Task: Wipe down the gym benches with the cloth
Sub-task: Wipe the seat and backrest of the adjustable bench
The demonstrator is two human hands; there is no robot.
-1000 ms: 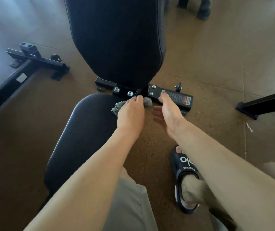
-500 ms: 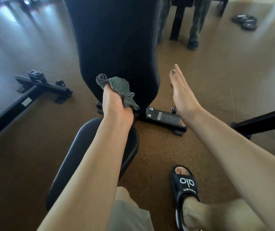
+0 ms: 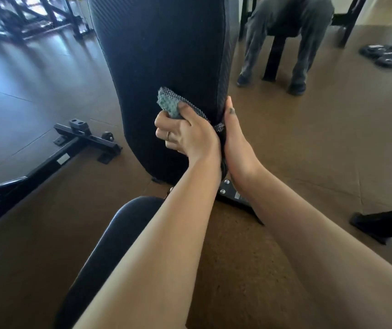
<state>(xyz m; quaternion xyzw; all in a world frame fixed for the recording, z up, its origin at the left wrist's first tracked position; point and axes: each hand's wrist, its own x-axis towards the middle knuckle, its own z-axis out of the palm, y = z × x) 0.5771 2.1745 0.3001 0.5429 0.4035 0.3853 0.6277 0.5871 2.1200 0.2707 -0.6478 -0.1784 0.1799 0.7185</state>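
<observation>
Grey cloth [image 3: 176, 106] gripped against backrest [image 3: 166, 55] edge.

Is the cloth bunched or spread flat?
Bunched. The cloth is crumpled in the left hand against the backrest, one tail trailing right.
</observation>
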